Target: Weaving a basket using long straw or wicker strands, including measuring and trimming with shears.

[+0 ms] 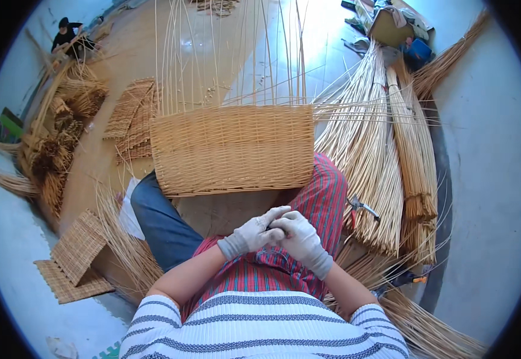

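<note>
Head view: work in hand reads as weaving a flat wicker panel [233, 149], mid-job by my judgement. Panel sits in front of the lap, spanning from left knee [155, 206] to right knee [327, 188], near edge toward the wearer. Body is closely woven; long bare stakes [266, 54] run out past the far edge, and loose strands [362, 113] trail off the far right corner. So weave at that edge looks unfinished.

Both hands are off the panel. Left hand [253, 235] and right hand [302, 239], in 2 pale work gloves, meet over the lap, well short of the near edge. Fingers of both are bent and overlapping, right thumb side against left fingertips. Can't tell if they pinch something small or just tug at a glove; the contact zone is dark and tiny in this view. Either way, I read it as a pause or prep step, not weaving.

Next move, if weaving goes on: free both hands, reach over to the far edge, 1 hand steadying stakes, 1 picking up a loose strand. Watch those strands: they cross the rod bundle [362, 155] on the right and could snag. Pliers [367, 208] lie on that bundle, within easy right-side reach.
</note>
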`<state>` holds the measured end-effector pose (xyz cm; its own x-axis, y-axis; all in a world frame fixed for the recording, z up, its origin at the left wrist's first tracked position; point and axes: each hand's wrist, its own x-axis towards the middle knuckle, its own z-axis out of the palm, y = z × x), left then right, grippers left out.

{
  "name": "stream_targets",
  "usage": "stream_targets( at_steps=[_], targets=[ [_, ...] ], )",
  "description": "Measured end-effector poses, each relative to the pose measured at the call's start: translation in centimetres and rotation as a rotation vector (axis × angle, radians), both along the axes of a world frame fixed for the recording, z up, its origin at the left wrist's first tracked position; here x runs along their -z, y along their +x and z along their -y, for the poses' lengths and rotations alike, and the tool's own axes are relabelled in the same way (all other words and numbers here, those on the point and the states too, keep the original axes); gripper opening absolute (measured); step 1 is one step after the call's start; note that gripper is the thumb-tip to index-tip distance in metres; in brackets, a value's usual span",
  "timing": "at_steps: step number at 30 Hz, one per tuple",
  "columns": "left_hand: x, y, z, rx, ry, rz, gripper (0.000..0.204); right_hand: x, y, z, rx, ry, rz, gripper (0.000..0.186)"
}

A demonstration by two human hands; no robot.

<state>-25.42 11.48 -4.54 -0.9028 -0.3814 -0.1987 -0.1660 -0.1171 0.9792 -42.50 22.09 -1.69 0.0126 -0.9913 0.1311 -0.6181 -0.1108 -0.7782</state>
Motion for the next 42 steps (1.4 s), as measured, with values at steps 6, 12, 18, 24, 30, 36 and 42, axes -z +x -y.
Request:
stream_targets(
  at_steps=[6, 12, 18, 24, 30, 36, 42],
  targets=[
    [5.4, 1.0, 0.9, -0.074, -0.562, 0.153, 0.069, -0.4, -7.9, 2.7, 0.077, 0.116, 0.636, 0.027],
    [11.0, -1.3, 4.6, -0.275, 0.116, 0.133, 0.033, 9.8, -26.0, 2.7, 0.755, 0.062, 0.283, 0.048],
    [14.2, -7.5, 9.3, -0.767, 0.469, 0.006, 0.033, 23.0, -33.4, -4.9, 0.795, 0.466, -0.524, 0.096],
    [15.0, -10.1, 8.9, -0.807, 0.486, -0.061, 0.036, 23.5, -33.2, -7.8, 0.688, 0.891, -0.838, 0.128],
    [14.0, -11.0, 8.9, -0.877, 0.485, -0.065, 0.039, 20.8, -30.3, -6.4, 0.713, 0.979, -0.931, 0.133],
    [16.7, -10.3, 3.6, -0.958, 0.738, 0.050, 0.034, 22.1, -29.8, -5.7, 0.854, 0.977, -0.797, 0.115],
    [19.6, -9.7, 2.3, -0.921, 0.619, 0.084, 0.028, 23.5, -31.7, -9.3, 1.056, 0.502, -0.039, 0.081]
  ],
)
